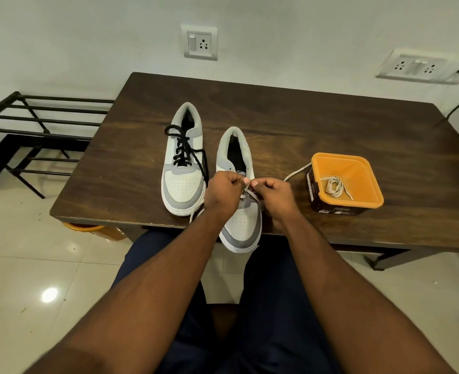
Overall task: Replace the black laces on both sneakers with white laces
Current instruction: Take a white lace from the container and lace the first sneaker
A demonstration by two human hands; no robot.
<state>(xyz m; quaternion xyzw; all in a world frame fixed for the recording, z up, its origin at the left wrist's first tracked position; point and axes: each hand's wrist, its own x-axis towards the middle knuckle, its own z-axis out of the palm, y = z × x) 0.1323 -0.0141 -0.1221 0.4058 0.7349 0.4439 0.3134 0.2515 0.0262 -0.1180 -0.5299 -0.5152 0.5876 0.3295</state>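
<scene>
At the near edge of the dark wood-grain worktop (pixel 331 125), one sneaker (pixel 243 225) lies with its rounded toe hanging just past the edge. It is pale perforated leather with grey suede-like panels and a white rubber sole. Both hands meet over its eyelets. The left hand (pixel 224 194) has its grip curled tight, pinching a flat white lace (pixel 251 195); the right hand (pixel 273 194) pinches the same lace from the other side, fingertips nearly touching the left's. One end of this lace trails right across the wood toward a tub; another loop drops off the near edge beside the left wrist. A printed mark shows on the insole, too small to read.

Just left, farther in, the second sneaker (pixel 182 163) stands parallel, threaded with a round black lace (pixel 183 149) whose loose ends spill over its right side.

Toward the right half of the worktop sits a square plastic tub (pixel 368 182), orange inside and at the rim, with a dark brown printed label on its wall, the writing illegible. A coiled white lace (pixel 335 186) lies in its bottom.
</scene>
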